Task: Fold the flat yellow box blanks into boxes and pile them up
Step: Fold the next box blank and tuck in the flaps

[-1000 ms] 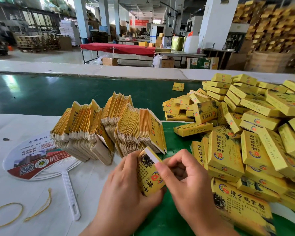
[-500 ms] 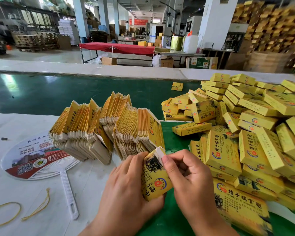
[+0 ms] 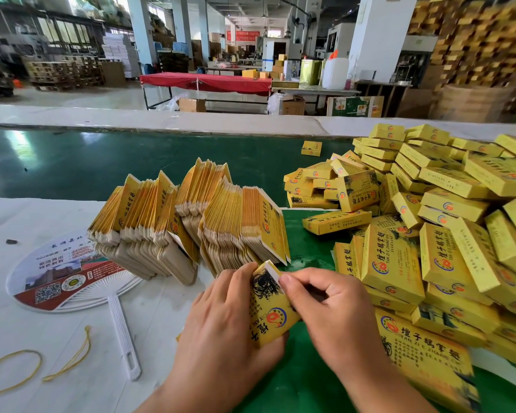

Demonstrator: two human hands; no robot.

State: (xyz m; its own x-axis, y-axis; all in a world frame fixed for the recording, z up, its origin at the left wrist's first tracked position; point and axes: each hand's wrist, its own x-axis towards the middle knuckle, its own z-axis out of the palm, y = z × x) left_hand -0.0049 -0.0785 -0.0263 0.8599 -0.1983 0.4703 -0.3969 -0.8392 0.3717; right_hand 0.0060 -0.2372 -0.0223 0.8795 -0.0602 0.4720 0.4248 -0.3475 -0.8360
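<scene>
Between both hands, low in the middle of the view, is one yellow box (image 3: 268, 308) with red and black print. My left hand (image 3: 224, 326) grips it from the left and underneath. My right hand (image 3: 331, 311) pinches its white end flap at the top with thumb and forefinger. Behind the hands stands a fanned row of flat yellow box blanks (image 3: 191, 222) on edge. To the right lies a big heap of folded yellow boxes (image 3: 429, 222), some reaching down to my right wrist.
A white plastic hand fan (image 3: 69, 281) with a printed face lies at the left on the white table cover (image 3: 27, 222). Yellow rubber bands (image 3: 12, 371) lie near the front left. A green belt (image 3: 131, 162) runs behind, with one small box (image 3: 311, 148) alone on it.
The box has turned more upright in my hands, and my right thumb and forefinger have moved up onto its white end flap. The view shifted slightly.
</scene>
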